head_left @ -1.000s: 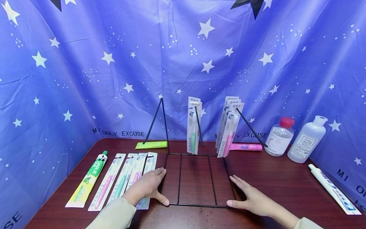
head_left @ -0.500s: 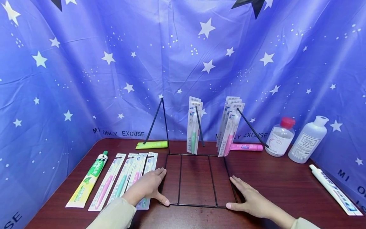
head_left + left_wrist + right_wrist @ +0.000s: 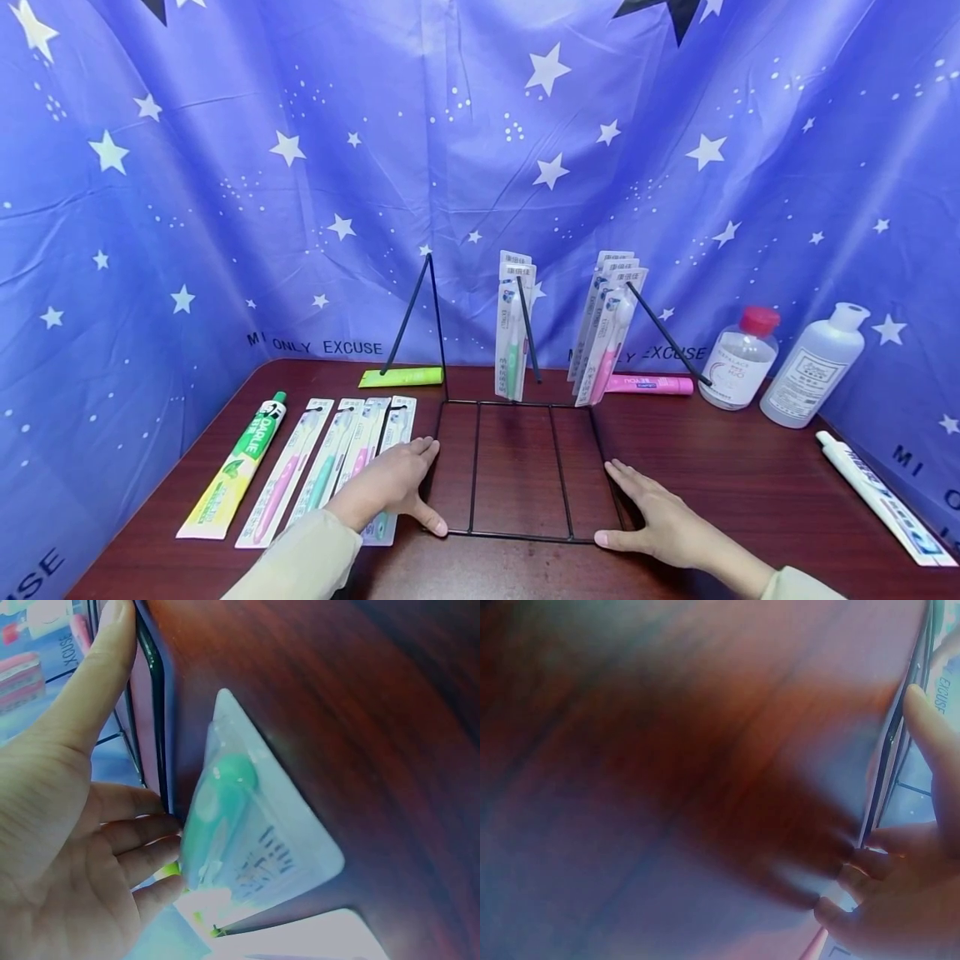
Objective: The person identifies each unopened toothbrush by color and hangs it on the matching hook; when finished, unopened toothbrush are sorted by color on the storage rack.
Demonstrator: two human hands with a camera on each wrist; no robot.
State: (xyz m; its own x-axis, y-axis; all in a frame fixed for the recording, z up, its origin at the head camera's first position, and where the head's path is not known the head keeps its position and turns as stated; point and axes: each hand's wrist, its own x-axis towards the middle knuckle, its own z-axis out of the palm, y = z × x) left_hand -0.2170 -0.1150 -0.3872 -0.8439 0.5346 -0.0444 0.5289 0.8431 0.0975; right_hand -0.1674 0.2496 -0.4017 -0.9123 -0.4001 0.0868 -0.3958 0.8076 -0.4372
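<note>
A black wire rack (image 3: pixel 556 467) lies with its base flat on the table, its hooks rising at the back. My left hand (image 3: pixel 397 479) rests at the base's left side, thumb at the front corner and fingers extended along the wire. Opposite it, my right hand (image 3: pixel 663 521) touches the right side with fingers spread and thumb at the front wire. Packaged toothbrushes hang on two hooks: green-handled ones (image 3: pixel 512 342) in the middle, pink-handled ones (image 3: pixel 603 350) at right. The left hook (image 3: pixel 407 312) is bare. In the left wrist view, a green toothbrush pack (image 3: pixel 232 802) lies beside my left fingers.
Several packaged toothbrushes (image 3: pixel 281 483) and a Darlie toothpaste tube (image 3: pixel 232 475) lie at left. Behind the rack are a lime tube (image 3: pixel 401 377) and a pink tube (image 3: pixel 648 384). Two bottles, one red-capped (image 3: pixel 738 362), one white-capped (image 3: pixel 813 367), and a white tube (image 3: pixel 885 496) are at right.
The head view has shifted slightly. Both hands keep their places at the sides of the rack, and the toothbrushes hang as before.
</note>
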